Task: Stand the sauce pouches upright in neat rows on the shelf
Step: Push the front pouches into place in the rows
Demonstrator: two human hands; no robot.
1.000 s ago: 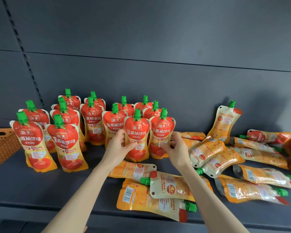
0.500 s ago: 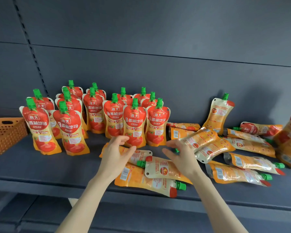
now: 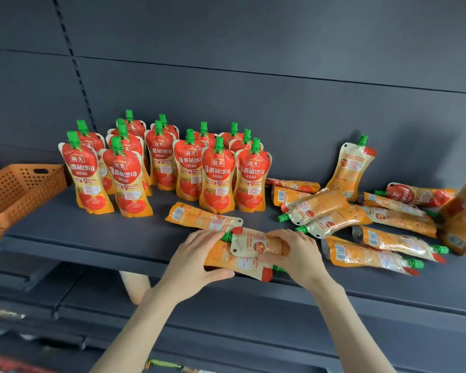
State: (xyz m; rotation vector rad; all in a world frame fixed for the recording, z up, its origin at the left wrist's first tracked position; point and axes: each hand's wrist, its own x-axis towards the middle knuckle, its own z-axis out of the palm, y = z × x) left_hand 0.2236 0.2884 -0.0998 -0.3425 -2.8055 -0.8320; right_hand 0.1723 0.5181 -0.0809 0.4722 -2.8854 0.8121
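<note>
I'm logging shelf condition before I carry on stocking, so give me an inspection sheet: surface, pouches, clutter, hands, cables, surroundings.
Surface: dark grey shelf, partly stocked.
Job's things: standing pouches upright in rough rows at left-centre, fronts out; lying pouches scattered flat at right; leaning pouch upright against the back panel, back side out; upper front pouch lying on lower front pouch at the front edge.
Clutter: orange basket at the shelf's left end.
Grippers: left hand grips the lower front pouch; right hand grips the upper front pouch.
Cables: nothing seen.
Surroundings: grey back panel; lower shelves below, contents blurred.
</note>
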